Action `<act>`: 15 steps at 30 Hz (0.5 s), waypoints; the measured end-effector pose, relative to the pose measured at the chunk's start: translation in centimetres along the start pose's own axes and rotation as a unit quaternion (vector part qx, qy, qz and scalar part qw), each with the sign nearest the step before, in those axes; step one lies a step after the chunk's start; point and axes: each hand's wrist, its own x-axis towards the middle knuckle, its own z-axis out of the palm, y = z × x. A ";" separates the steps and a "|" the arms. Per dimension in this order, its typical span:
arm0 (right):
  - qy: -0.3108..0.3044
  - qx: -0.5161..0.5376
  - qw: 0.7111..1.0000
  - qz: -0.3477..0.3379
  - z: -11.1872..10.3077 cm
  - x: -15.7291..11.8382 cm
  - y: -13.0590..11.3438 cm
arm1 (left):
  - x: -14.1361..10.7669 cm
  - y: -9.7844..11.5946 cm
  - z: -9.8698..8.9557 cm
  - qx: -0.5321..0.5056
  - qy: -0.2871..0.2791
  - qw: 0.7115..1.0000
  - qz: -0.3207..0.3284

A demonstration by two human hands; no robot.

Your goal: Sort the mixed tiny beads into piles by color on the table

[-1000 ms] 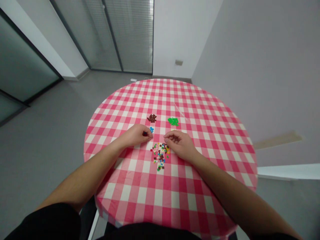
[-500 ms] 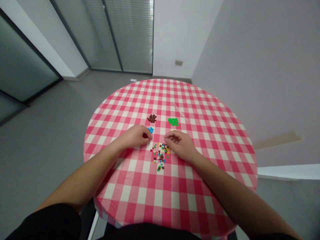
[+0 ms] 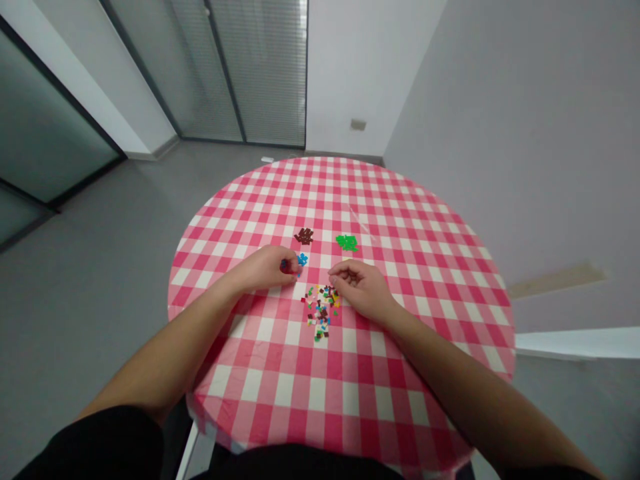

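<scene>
My left hand (image 3: 273, 268) hovers at the left of a small blue pile (image 3: 303, 259) of flat pieces, with thumb and forefinger apart. A blue bit shows just beyond its fingertips. My right hand (image 3: 363, 285) rests at the upper right of a mixed heap of tiny coloured pieces (image 3: 323, 315). Its fingers are curled and the thumb is close to the forefinger; anything pinched there is too small to make out. Behind the hands lie a dark brown pile (image 3: 304, 236) and a bright green pile (image 3: 347, 243). Something pale yellow peeks out behind my right hand, mostly hidden.
A red-and-white checked cloth (image 3: 310, 400) covers the round table. Beyond it are a grey floor (image 3: 125, 240), a glass partition with blinds (image 3: 270, 73) and white walls. A strip of tan tape (image 3: 557, 280) runs along the wall at the right.
My left hand has drawn slightly back to the left and up, and its thumb and forefinger have parted. More of the blue pile shows. The right hand stays almost in place.
</scene>
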 end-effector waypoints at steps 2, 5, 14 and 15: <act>0.001 0.000 1.000 -0.001 0.0 0.0 0.0 | -0.1 0.0 -0.3 0.011 0.001 1.000 -0.008; 0.001 -0.005 1.000 0.000 0.0 0.0 0.0 | -0.2 0.2 -0.4 0.039 0.005 0.999 -0.009; 0.001 -0.005 1.000 0.004 -0.1 0.0 -0.2 | 0.2 0.7 0.3 0.070 0.004 0.997 0.013; 0.001 -0.004 1.000 0.004 0.0 0.0 -0.1 | 0.3 0.7 0.4 0.065 0.007 0.998 0.017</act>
